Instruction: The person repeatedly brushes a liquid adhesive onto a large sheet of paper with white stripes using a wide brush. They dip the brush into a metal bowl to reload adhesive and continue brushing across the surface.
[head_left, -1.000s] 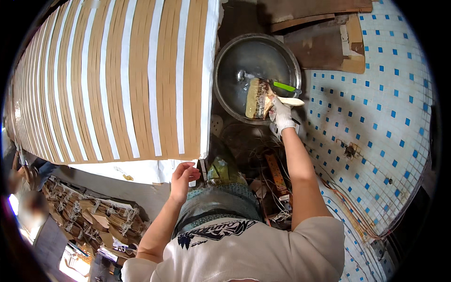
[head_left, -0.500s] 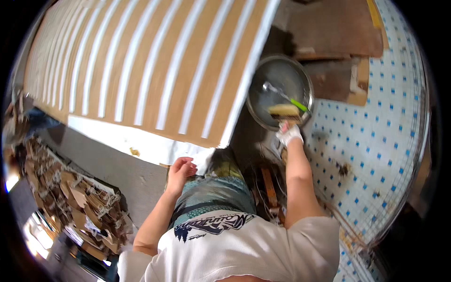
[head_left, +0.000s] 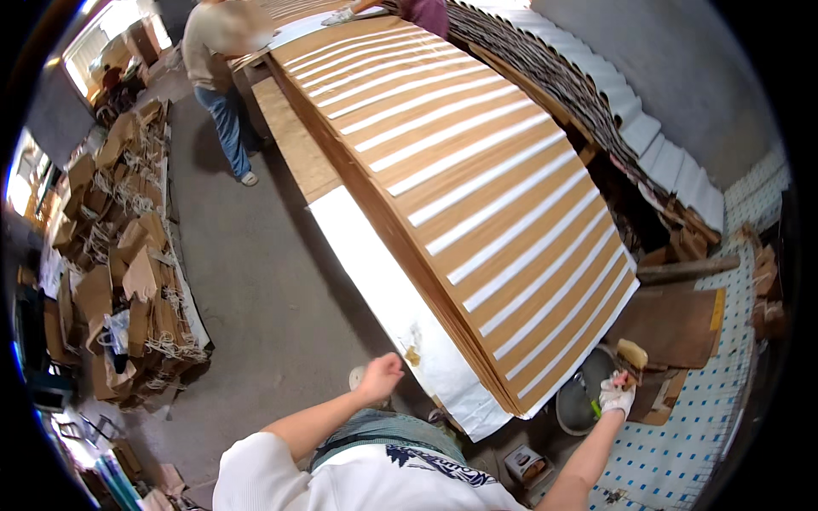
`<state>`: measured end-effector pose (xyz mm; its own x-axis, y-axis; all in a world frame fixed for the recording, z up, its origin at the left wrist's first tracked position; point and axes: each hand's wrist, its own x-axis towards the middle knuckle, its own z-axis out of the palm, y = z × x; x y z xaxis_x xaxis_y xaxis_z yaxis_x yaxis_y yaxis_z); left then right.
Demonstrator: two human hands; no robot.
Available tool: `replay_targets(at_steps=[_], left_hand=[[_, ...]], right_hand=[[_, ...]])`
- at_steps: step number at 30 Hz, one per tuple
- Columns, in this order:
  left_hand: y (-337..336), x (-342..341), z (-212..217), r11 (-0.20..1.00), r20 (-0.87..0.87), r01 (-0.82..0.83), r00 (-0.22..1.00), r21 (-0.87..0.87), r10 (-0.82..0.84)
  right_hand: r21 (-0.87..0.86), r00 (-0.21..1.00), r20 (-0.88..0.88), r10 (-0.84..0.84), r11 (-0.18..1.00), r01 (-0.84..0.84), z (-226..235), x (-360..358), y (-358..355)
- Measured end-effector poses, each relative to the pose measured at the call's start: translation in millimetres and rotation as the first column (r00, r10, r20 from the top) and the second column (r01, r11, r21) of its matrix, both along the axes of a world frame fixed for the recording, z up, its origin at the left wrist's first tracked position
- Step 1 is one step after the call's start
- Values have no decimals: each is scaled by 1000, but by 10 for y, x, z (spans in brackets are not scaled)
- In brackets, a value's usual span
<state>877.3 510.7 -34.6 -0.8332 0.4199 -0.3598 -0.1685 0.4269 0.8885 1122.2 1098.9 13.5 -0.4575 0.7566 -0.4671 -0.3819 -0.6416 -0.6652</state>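
My right hand (head_left: 617, 395), in a white glove, grips a wide brush (head_left: 631, 353) with pale yellowish bristles. It is at the right rim of a round metal basin (head_left: 564, 412), with the brush raised over the rim. In the basin lies a tool with a bright green handle (head_left: 596, 410), its far end hard to make out. My left hand (head_left: 381, 377) is bare, its fingers curled and nothing visible in them. It hangs beside the white sheet (head_left: 400, 319) along the near edge of a tall stack of brown boards (head_left: 477, 234) crossed by white strips.
At the stack's far end a person (head_left: 220, 60) in jeans stands on the left; another (head_left: 426, 15) reaches in opposite. A long heap of cardboard scraps (head_left: 141, 264) lies left. Brown panels (head_left: 669, 324) rest on the dotted sheet (head_left: 673, 451) at right. Corrugated sheets (head_left: 673, 166) stand behind.
My view has swung up and left, bringing in the whole stack and the people. The brush has risen from inside the basin to over its rim. My left fingers have curled in.
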Motion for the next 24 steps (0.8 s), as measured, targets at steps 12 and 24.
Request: replay_targets(at_steps=[12, 24], left_hand=[[-2640, -617, 346, 591, 328, -786, 614, 180, 718], [-3511, -2070, 575, 470, 232, -834, 537, 289, 811]], right_hand=[[144, 927, -108, 358, 929, -342, 923, -4386, -1632], [58, 937, -144, 319, 948, -314, 709, -6974, -2928]])
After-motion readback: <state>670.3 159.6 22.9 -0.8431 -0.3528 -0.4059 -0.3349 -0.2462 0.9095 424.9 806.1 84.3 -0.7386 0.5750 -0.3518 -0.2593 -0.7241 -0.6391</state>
